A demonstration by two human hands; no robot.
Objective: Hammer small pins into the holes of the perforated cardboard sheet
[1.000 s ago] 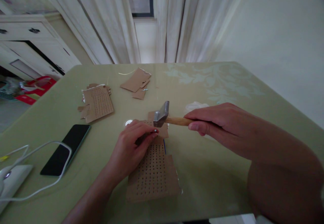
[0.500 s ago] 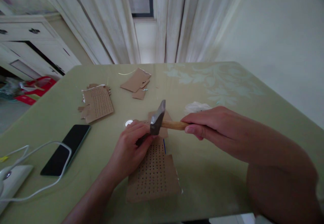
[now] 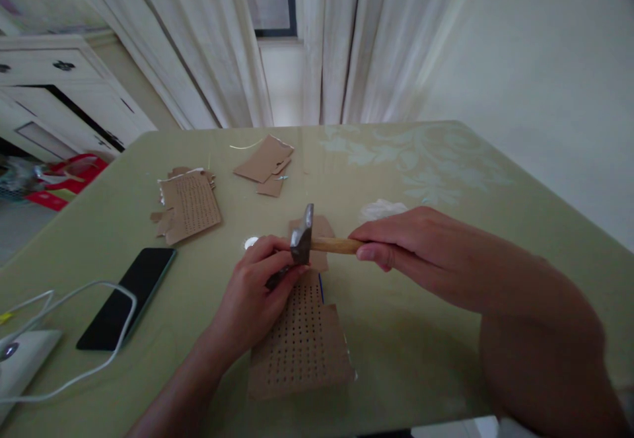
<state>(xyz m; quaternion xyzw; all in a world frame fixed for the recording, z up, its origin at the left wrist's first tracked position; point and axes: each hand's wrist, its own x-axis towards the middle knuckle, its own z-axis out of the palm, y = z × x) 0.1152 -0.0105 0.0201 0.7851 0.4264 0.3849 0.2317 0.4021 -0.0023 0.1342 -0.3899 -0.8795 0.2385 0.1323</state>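
Right hand (image 3: 416, 243) fingers are wrapped tight on the hammer (image 3: 317, 245); left hand (image 3: 255, 292) fingers pinch something small, can't tell what, on the perforated cardboard (image 3: 302, 339) under the hammer head.

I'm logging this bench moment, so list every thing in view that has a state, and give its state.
Right hand: closed on the hammer handle.
Hammer: head down at the left fingertips.
Left hand: pinching something small, resting on the cardboard.
Perforated cardboard: flat on the table, rows of holes.
Phone: screen dark, lying flat.
White cable: looped across the phone.
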